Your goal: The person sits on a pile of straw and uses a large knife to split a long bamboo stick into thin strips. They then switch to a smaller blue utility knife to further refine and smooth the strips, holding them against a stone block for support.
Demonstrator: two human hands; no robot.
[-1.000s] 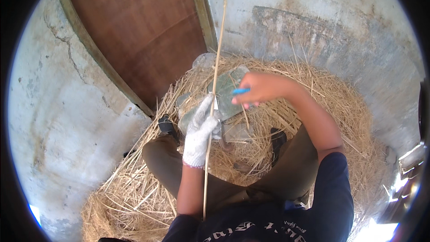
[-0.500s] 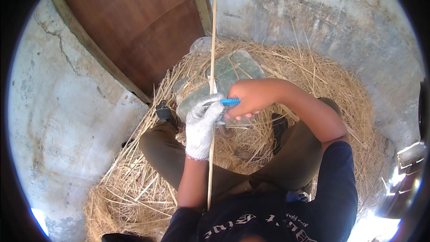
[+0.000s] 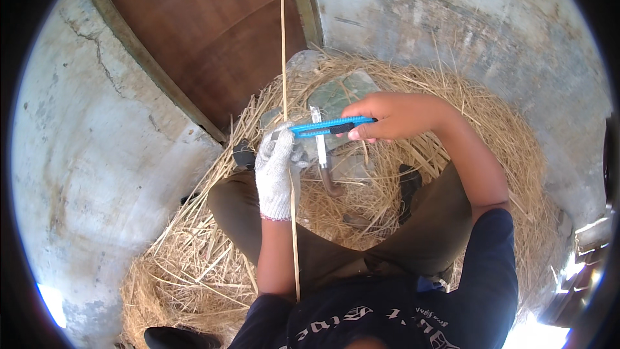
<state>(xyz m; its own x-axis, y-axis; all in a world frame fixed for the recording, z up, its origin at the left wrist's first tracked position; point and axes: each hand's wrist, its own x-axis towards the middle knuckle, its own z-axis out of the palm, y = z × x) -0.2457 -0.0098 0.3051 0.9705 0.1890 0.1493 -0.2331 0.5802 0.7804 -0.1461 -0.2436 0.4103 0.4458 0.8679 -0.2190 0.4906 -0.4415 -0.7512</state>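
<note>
My left hand [image 3: 274,178], in a white knit glove, is closed round a long, thin, pale strip of bamboo or cane [image 3: 284,58]. The strip runs nearly upright in the picture, from above the glove down to my lap. In my bare right hand [image 3: 394,117] is a blue utility knife [image 3: 329,126] with a black slider, held level. Its front end meets the gloved fingers beside the strip; I cannot make out the cutting edge clearly. Just below the knife lies a tool with a pale shaft and a brown curved end [image 3: 332,187].
Loose straw [image 3: 484,129] covers the floor around my crossed legs [image 3: 413,239]. Greenish flat stone slabs [image 3: 342,94] lie in front. A brown door panel [image 3: 200,26] stands at the far left, between weathered plaster walls [image 3: 452,19].
My left hand has shifted left with the strip, whose top end now shows. My right hand has moved up and right, so more of the utility knife and the curved tool is visible.
</note>
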